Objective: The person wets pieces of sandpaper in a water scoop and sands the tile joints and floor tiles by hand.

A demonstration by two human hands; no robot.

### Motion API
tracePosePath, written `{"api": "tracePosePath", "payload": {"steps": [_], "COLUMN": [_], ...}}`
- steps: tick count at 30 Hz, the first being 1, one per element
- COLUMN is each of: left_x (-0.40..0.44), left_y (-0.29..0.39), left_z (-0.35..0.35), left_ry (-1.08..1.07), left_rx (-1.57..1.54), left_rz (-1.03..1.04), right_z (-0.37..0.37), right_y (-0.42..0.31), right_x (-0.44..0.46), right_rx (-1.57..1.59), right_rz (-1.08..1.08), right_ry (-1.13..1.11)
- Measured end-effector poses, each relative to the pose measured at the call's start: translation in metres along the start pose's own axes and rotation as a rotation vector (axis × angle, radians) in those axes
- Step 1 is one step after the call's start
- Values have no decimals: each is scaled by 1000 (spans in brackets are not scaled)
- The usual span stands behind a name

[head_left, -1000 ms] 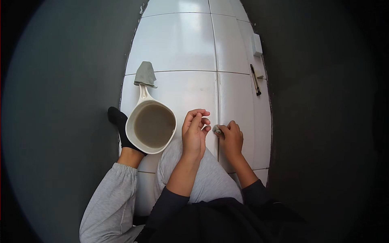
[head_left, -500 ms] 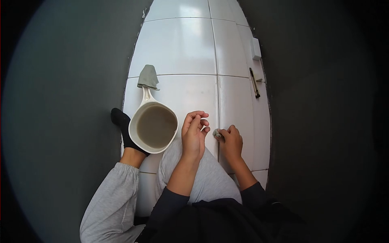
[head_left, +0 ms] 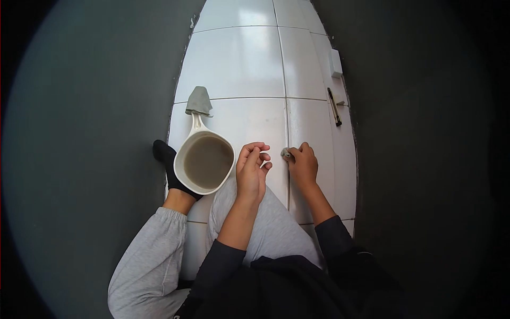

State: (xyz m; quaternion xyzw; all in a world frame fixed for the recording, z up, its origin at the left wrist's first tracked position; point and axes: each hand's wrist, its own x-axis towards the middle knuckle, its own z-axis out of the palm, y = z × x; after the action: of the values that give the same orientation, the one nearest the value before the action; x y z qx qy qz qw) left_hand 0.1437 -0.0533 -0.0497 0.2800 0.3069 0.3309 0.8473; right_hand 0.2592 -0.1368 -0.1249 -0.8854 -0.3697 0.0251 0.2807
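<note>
Fingers of the right hand (head_left: 303, 166) pinched together, a small grey wad (head_left: 287, 153) at their tips, right by the tile seam, off to the right of the white dipper (head_left: 181, 173)! Closer in, just beside the dipper's right rim, the left hand (head_left: 251, 173) hangs half-curled, gaps between its fingers, nothing in its grasp that I can see. And look at the danger: that dipper carries cloudy liquid (head_left: 209, 162), so one careless swing of the left wrist could bump the rim and slop it over the white tiles (head_left: 231, 69). More peril at the dipper's left: a black-socked foot (head_left: 165, 153), touching or merely close, I can't tell; a twitch might tip it. Beyond the dipper, a grey-green cloth (head_left: 198, 101) drapes the handle; snag it, round she swings!
</note>
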Motion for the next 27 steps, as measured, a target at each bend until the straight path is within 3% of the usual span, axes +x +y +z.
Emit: {"api": "tracePosePath", "payload": {"steps": [4, 14, 21, 27], "left_x": [-10, -13, -8, -2], "left_y": [5, 3, 0, -5], "left_z": [0, -4, -6, -2], "left_ry": [-5, -15, 10, 1], "left_rx": [15, 61, 50, 99], "left_rz": [-11, -21, -53, -88], "right_z": [-19, 3, -15, 1], "right_y": [-2, -3, 0, -2], "right_x": [-63, 19, -58, -3], "right_rx": [14, 30, 75, -30], "right_rz": [6, 56, 82, 71], "right_ry": [-101, 34, -153, 3]}}
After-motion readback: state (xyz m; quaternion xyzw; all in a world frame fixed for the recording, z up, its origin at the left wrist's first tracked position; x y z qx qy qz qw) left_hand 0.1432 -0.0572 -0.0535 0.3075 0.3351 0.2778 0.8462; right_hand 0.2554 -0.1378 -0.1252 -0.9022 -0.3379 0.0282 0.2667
